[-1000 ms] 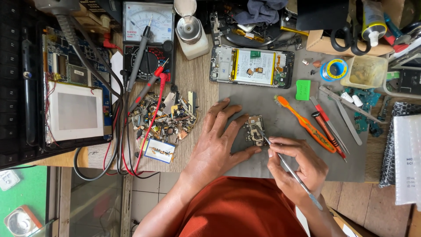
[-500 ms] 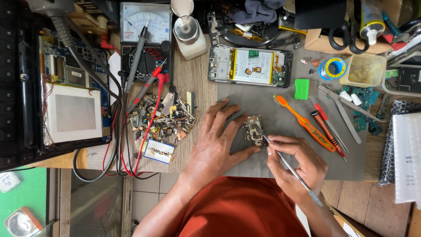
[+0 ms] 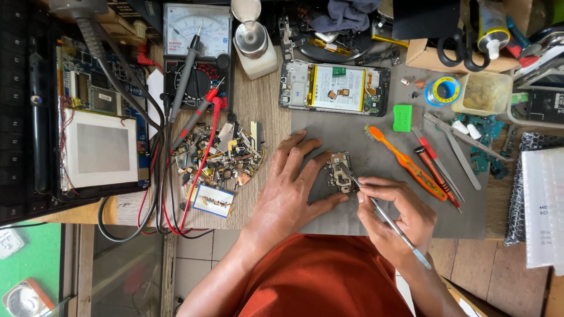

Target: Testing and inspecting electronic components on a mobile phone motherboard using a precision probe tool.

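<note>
from the head camera, looking straight down: the left hand lies flat on the grey mat, fingers spread, its fingertips resting against the left edge of a small circuit board and steadying it. the board sits near the middle of the mat, between the two hands, below the opened phone.

the right hand is pinched around metal tweezers, thumb and fingers pressed together on the shaft. the tweezers' tip is on the right side of the board; the far end sticks out past the wrist toward the lower right. whether the tip grips any part of the board is too small to tell.

the phone lies back-open at the top edge of the mat, its pale battery showing. right of the board, an orange brush lies slantwise, and just beside it a red-handled screwdriver. a green square piece sits above the brush. further right there is a roll of solder wire and a murky plastic tub.

left of the mat, on the wooden bench, a heap of small scrap parts lies near the left hand. above it stands a needle-dial meter with red and black leads trailing down. a white pump bottle stands beside the meter. at the far left lies an open device with a blue circuit board and a white screen. the person's orange shirt fills the bottom centre.
</note>
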